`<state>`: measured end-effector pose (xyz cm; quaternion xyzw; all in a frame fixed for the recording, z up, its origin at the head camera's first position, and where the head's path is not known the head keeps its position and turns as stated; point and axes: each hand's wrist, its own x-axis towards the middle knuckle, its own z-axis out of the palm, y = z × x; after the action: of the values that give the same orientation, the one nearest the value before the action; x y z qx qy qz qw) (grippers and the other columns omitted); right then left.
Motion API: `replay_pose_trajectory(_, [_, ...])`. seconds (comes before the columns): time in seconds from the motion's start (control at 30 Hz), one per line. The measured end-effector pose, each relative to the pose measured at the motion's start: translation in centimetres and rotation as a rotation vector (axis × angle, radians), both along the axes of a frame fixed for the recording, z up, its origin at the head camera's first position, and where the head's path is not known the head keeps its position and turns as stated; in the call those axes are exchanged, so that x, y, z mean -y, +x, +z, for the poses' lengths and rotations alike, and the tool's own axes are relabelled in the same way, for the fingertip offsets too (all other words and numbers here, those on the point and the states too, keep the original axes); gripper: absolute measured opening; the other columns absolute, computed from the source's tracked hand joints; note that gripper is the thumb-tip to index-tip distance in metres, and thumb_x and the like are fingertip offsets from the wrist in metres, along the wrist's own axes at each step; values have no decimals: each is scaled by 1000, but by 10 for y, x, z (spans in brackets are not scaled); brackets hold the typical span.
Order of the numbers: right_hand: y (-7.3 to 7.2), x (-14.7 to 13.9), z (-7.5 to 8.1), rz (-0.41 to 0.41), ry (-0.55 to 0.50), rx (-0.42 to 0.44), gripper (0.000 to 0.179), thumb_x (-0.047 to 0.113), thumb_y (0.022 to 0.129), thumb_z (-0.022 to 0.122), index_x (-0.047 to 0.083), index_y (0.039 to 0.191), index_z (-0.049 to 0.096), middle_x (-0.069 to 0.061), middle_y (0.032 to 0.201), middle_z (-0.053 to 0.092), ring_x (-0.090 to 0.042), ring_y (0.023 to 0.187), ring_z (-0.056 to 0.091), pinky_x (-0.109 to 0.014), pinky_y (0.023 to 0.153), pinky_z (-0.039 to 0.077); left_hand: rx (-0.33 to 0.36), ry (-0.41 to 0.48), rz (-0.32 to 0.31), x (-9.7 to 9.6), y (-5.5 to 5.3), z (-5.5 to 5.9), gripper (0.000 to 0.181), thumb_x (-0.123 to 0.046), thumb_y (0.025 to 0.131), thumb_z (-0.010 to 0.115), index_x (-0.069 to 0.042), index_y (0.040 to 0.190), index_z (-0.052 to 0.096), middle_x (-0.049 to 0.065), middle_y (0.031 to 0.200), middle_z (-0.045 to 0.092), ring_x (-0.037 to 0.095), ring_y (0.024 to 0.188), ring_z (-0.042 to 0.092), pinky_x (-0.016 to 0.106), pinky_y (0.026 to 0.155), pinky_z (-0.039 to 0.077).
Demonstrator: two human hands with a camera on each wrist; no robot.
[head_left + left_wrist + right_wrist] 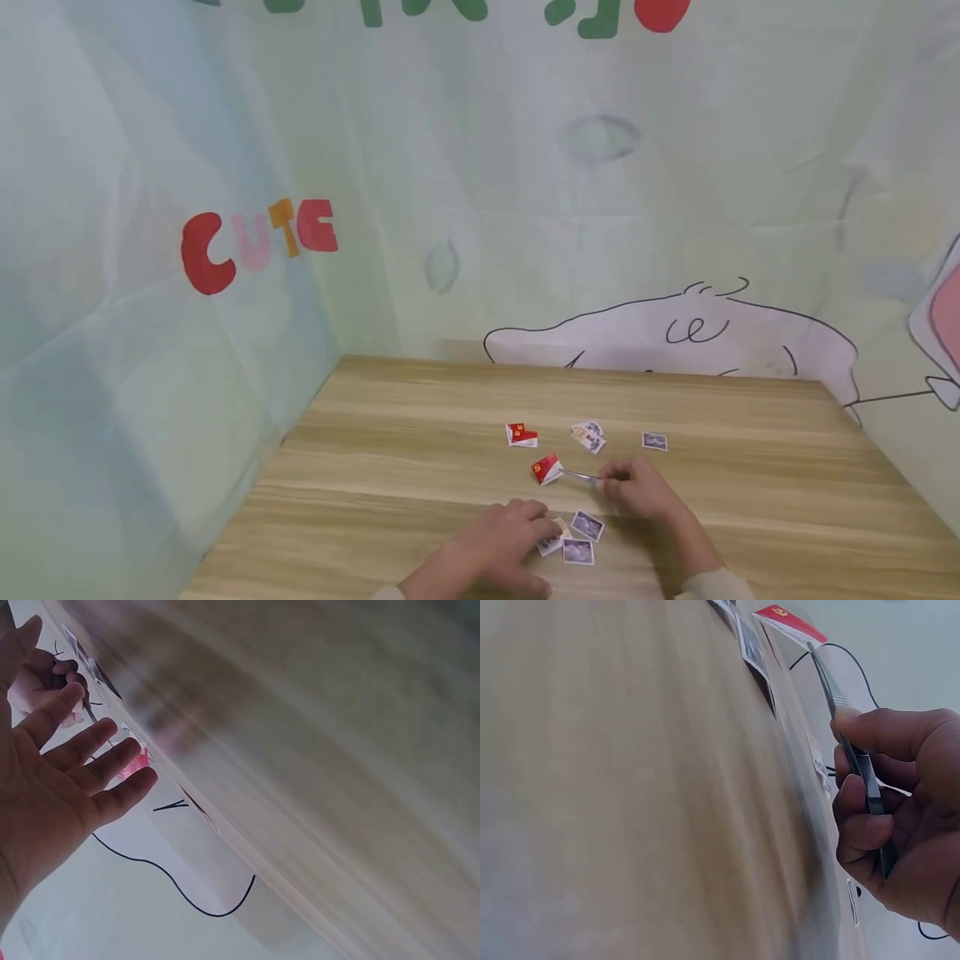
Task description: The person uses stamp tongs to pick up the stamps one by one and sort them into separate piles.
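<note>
My right hand (639, 490) grips a pair of metal tweezers (862, 769) between thumb and curled fingers. At the tweezers' tips is a red and white stamp-like paper piece (791, 624) with a yellow emblem, raised above the table in the right wrist view. My left hand (504, 537) reaches in from the lower left with fingers loosely spread, palm toward the table. Its fingertips overlap a small picture piece (551, 543) in the head view. Two dark picture pieces, one upper (588, 526) and one lower (578, 552), lie just right of those fingers.
Farther back on the wooden table (420, 408) lie overlapping red pieces (521, 435), a small pile of pale pieces (589, 436) and a single dark piece (655, 442). A printed cloth backdrop (450, 167) stands along the table's back and left edges.
</note>
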<state>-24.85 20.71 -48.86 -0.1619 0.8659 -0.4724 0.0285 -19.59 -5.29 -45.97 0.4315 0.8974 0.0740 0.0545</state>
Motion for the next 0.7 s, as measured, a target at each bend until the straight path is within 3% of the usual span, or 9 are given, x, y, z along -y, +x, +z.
replay_pose_trajectory(0.23, [-14, 2, -1, -36, -17, 15, 9, 5, 80, 64, -2, 86, 67, -3, 72, 59, -17, 65, 51, -29, 57, 44, -49, -6, -28, -7, -1, -1, 60, -51, 71, 72, -23, 122, 58, -4, 119, 52, 12, 106, 48, 29, 84, 43])
replay_pose_trajectory(0.5, [-33, 4, -7, -90, 15, -23, 8, 4, 79, 64, 0, 85, 68, -2, 75, 60, -17, 68, 51, -32, 64, 44, 13, -33, -49, -11, -4, 1, 58, -52, 73, 70, -26, 123, 57, -5, 122, 51, 11, 108, 48, 29, 86, 43])
replay_pose_trajectory(0.7, [-43, 11, -5, -145, 44, -40, 7, 3, 77, 65, 2, 82, 69, -2, 76, 61, -16, 69, 52, -33, 66, 45, -38, -52, -81, -13, -5, -1, 58, -52, 74, 69, -25, 124, 57, -5, 120, 51, 11, 106, 48, 28, 85, 43])
